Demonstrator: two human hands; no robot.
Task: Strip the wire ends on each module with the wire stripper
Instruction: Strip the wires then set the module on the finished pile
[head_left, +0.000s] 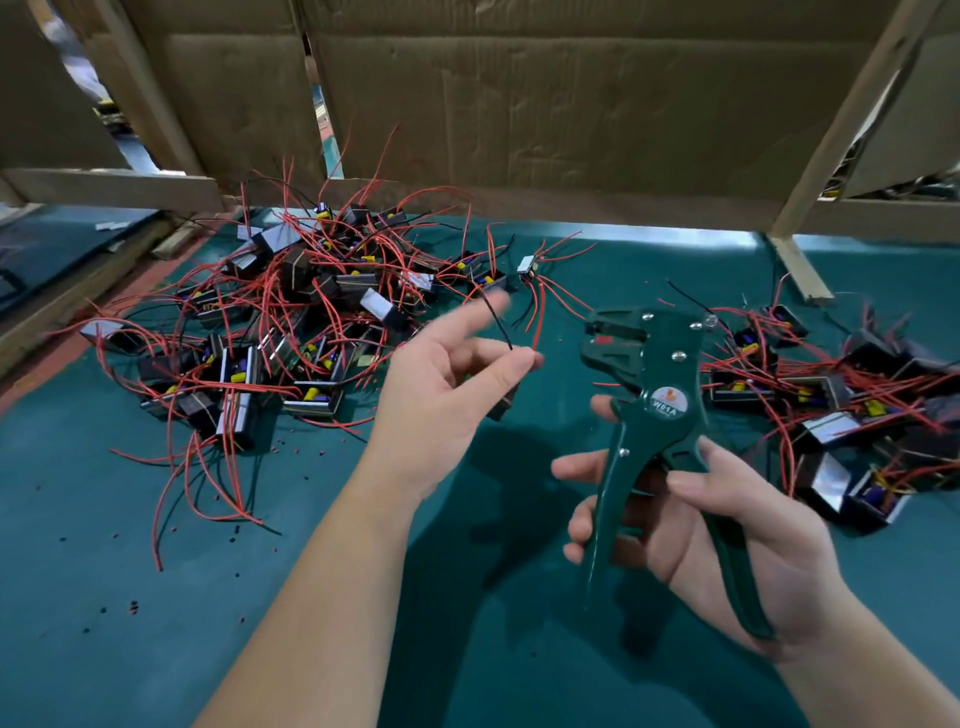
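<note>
My left hand (441, 384) holds a small dark module (503, 404) in its curled fingers, mostly hidden by them. Its thumb pinches a black wire (497, 322) and a red wire (536, 322) that stick up from the hand, while the index finger points out straight. My right hand (727, 530) grips both handles of the green wire stripper (660, 415). The stripper's jaws (605, 338) point up and left, a short gap to the right of the wire ends and not touching them.
A big heap of modules with red and black wires (291, 312) lies at the left on the green mat (130, 597), and a smaller heap (857, 405) at the right. Bits of stripped insulation (134, 607) dot the mat. Cardboard and wooden frames (571, 114) wall the back.
</note>
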